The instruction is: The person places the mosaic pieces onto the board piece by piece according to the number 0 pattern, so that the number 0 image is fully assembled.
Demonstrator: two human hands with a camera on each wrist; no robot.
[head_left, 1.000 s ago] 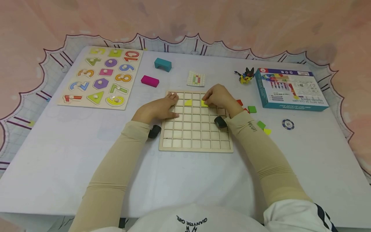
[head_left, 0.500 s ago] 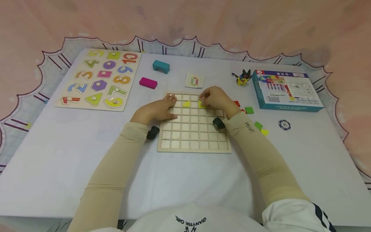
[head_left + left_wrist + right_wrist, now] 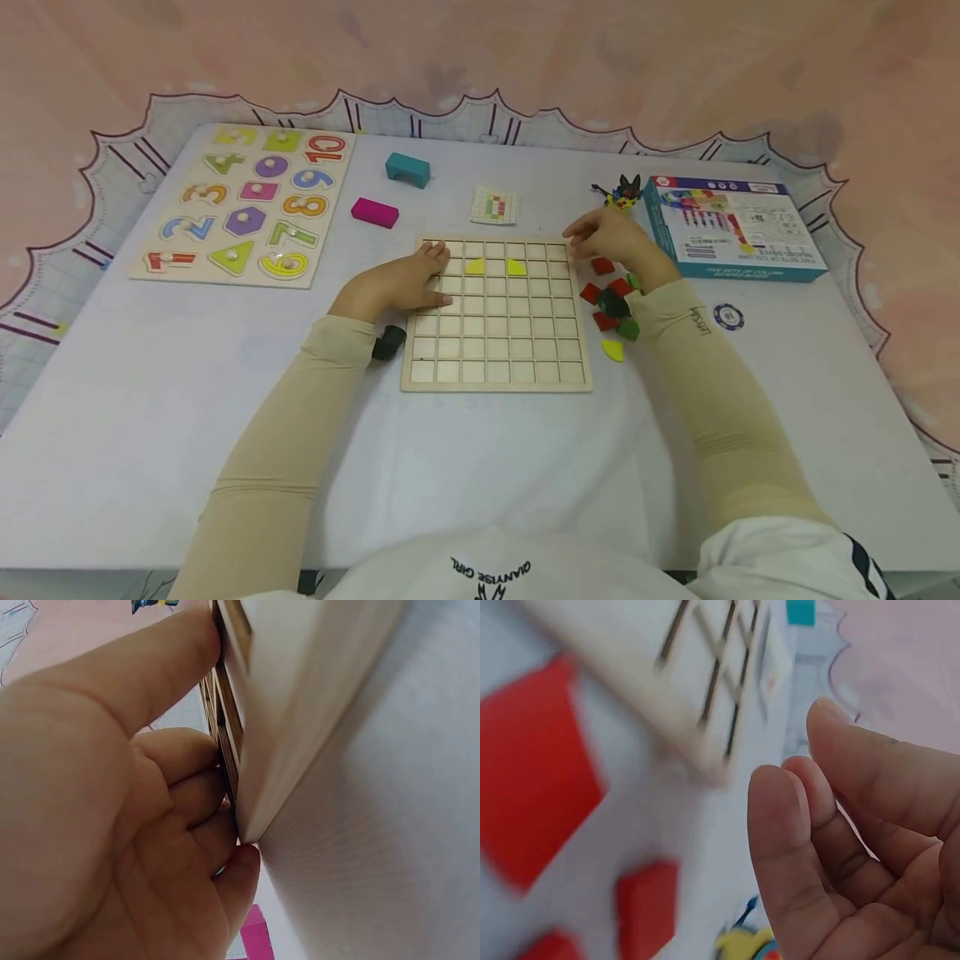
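A wooden grid board (image 3: 497,327) lies on the table with two yellow pieces in its second row, a left yellow piece (image 3: 475,267) and a right yellow piece (image 3: 516,267). My left hand (image 3: 393,283) rests on the board's upper left side, fingertips and thumb against the frame (image 3: 277,712) in the left wrist view. Off the board's upper right corner, my right hand (image 3: 615,239) hovers with relaxed fingers; the right wrist view shows nothing between its thumb and fingers (image 3: 776,817). Below it are several red pieces (image 3: 602,266), some green pieces (image 3: 628,328) and a loose yellow piece (image 3: 612,350).
A printed pattern card (image 3: 495,206) lies beyond the board. Around it are a pink block (image 3: 375,212), a teal arch block (image 3: 408,169), a number puzzle (image 3: 240,208), a toy figure (image 3: 622,192), a boxed set (image 3: 731,225) and a poker chip (image 3: 728,317).
My right hand has left the right yellow piece in its square and moved right, off the board. The left hand stays on the board's left side.
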